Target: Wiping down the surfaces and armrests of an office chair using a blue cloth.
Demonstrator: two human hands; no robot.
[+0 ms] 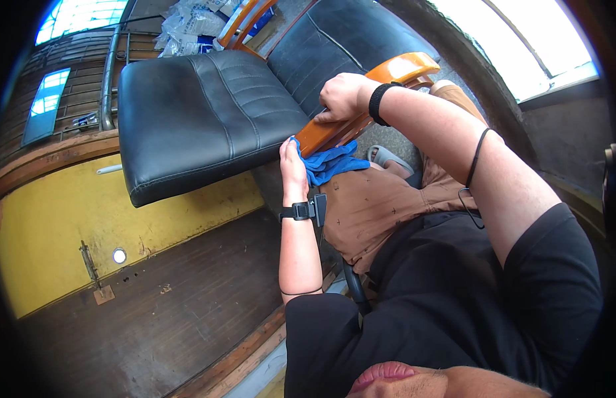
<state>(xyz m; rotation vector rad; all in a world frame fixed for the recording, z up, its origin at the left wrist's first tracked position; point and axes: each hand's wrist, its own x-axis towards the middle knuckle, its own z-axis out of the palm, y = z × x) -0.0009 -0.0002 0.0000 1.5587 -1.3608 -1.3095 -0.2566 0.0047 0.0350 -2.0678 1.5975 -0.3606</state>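
A black leather chair (pixel 169 113) with padded, stitched seat and back stands in front of me, turned at an angle. Its glossy orange-brown wooden armrest (pixel 404 66) runs along the side nearest me. My left hand (pixel 293 171) presses a blue cloth (pixel 334 163) against the armrest's lower front end, fingers closed over it; the rest of the cloth hangs bunched over my lap. Higher up the same armrest, my right hand (pixel 344 96) is wrapped over the wood, thumb on the near face. Its fingertips are partly hidden behind the hand.
Clear and blue plastic bags (pixel 188 30) lie beyond the chair. To the left are a yellow panel (pixel 49 232) with a metal bolt (pixel 89 265), a dark wooden board (pixel 162 312) and metal bars (pixel 110 79). A bright window (pixel 520 33) is at upper right.
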